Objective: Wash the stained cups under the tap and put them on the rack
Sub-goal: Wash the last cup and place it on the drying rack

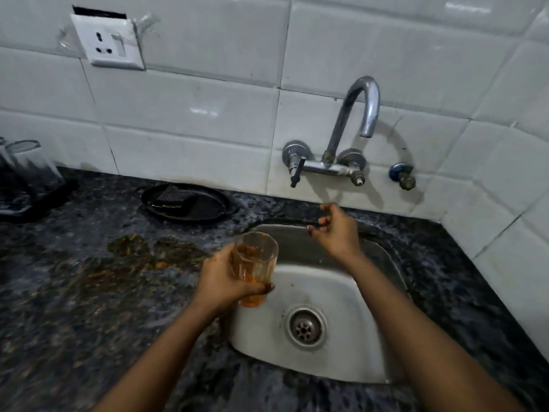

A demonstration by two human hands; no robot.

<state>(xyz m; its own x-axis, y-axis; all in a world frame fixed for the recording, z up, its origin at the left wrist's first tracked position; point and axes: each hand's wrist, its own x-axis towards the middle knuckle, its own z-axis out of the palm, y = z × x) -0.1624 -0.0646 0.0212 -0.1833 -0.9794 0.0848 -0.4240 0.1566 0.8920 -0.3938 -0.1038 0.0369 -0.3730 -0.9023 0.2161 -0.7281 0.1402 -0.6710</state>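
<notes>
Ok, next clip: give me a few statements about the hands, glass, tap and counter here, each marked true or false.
1. The left hand holds a stained glass over the sink. True.
2. Water is running from the tap. False: no stream is visible at the spout.
3. The right hand grips the tap lever. False: it is below the tap, holding nothing.
4. An orange-brown spill lies on the counter left of the sink. True.
5. The black pan sits inside the sink. False: it is on the counter by the wall.
</notes>
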